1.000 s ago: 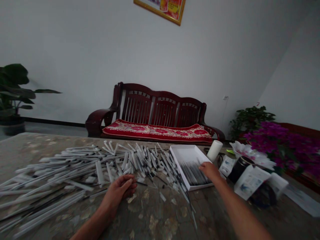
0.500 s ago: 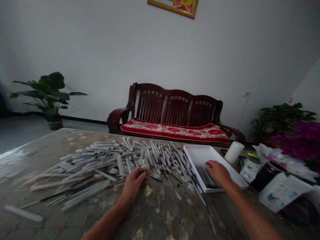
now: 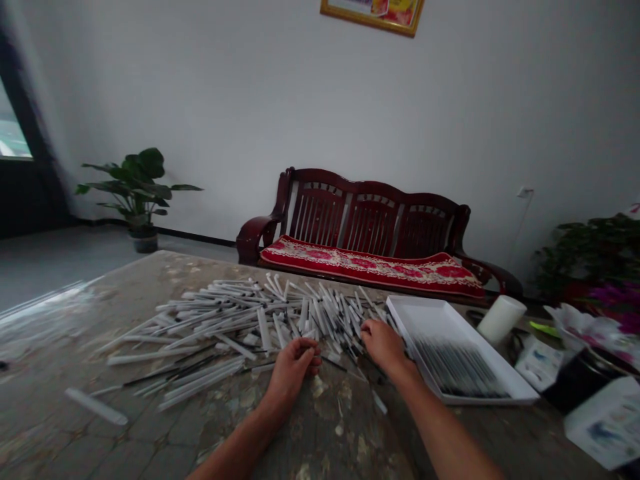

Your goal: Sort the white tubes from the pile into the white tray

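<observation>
A wide pile of slim white and black rods (image 3: 215, 317), many in pale translucent sleeves, is spread over the table. At its near edge rests my left hand (image 3: 295, 367), fingers curled and thumb pressed against them; whatever they may hold is hidden. My right hand (image 3: 384, 345) reaches over the pile's right side with its fingers bent together at the rods, and I cannot make out what is in them. Just right of that hand lies a shallow white box (image 3: 517, 390). Inside it, thin dark-ended rods (image 3: 457, 367) are laid side by side in a row.
A white roll (image 3: 501, 319) stands behind the box, with a printed white carton (image 3: 607, 423) and a dark cup (image 3: 575, 377) to the right. One sleeved rod (image 3: 96, 407) lies apart at the left on the stone-patterned table (image 3: 120, 453). Beyond is a wooden bench (image 3: 370, 220).
My right hand has moved left from the rods inside the box to the right side of the pile. My left hand keeps its place by the pile. The view has turned slightly left.
</observation>
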A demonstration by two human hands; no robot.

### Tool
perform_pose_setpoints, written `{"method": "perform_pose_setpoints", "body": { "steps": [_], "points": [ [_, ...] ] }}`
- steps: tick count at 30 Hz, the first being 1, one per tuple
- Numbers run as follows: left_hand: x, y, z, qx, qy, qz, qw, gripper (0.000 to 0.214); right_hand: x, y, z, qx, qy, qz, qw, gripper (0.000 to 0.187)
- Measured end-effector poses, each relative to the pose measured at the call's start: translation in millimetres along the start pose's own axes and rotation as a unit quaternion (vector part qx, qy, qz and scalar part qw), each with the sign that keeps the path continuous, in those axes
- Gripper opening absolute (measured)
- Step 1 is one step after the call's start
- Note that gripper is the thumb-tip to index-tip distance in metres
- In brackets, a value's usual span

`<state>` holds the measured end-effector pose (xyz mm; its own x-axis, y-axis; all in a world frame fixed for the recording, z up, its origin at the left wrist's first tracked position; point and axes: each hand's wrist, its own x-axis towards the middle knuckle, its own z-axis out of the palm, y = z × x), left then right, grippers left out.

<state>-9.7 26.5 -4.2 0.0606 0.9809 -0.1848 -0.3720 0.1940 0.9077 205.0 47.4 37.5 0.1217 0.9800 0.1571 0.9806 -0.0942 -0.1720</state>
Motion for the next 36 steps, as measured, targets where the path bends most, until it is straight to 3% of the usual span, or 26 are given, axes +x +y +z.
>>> {"method": "perform_pose_setpoints", "body": {
  "steps": [9,14,18,21,25,29,31,34,35,36],
  "points": [
    [1,-2,1.1,0.001,0.001,0.001,1.0,0.022,21,-19,8,-0.077,-0.022,0.035,0.996,0.027],
    [3,-4,0.6,0.009,-0.009,0.005,1.0,0.022,14,-21,5,-0.108,-0.049,0.036,0.992,0.026],
    [3,-8,-0.1,0.063,-0.024,0.043,0.997,0.018,-6,-17,-9,-0.119,-0.05,0.029,0.991,0.026],
    [-4,-8,0.1,0.188,-0.031,0.132,0.973,0.015,-25,-17,-21,-0.106,-0.01,0.023,0.994,0.027],
    [-14,-3,1.7,0.326,-0.063,0.285,0.899,0.036,-54,-34,-31,-0.016,0.024,-0.019,0.999,0.029],
    [-17,2,-1.3,0.395,-0.073,0.339,0.851,0.041,-80,-62,-31,0.136,-0.018,-0.085,0.987,0.02],
    [-15,5,-5.0,0.401,-0.06,0.348,0.846,0.032,-83,-68,-30,0.225,-0.053,-0.099,0.968,0.019],
    [-11,10,-9.2,0.372,-0.015,0.338,0.865,0.019,-70,-60,-27,0.354,-0.145,-0.086,0.92,0.032],
    [-10,11,-9.3,0.351,0.008,0.331,0.876,0.014,-62,-53,-26,0.373,-0.154,-0.072,0.912,0.038],
    [-9,12,-8.8,0.324,0.03,0.323,0.889,0.01,-52,-47,-24,0.357,-0.124,-0.053,0.924,0.039]
  ]
}}
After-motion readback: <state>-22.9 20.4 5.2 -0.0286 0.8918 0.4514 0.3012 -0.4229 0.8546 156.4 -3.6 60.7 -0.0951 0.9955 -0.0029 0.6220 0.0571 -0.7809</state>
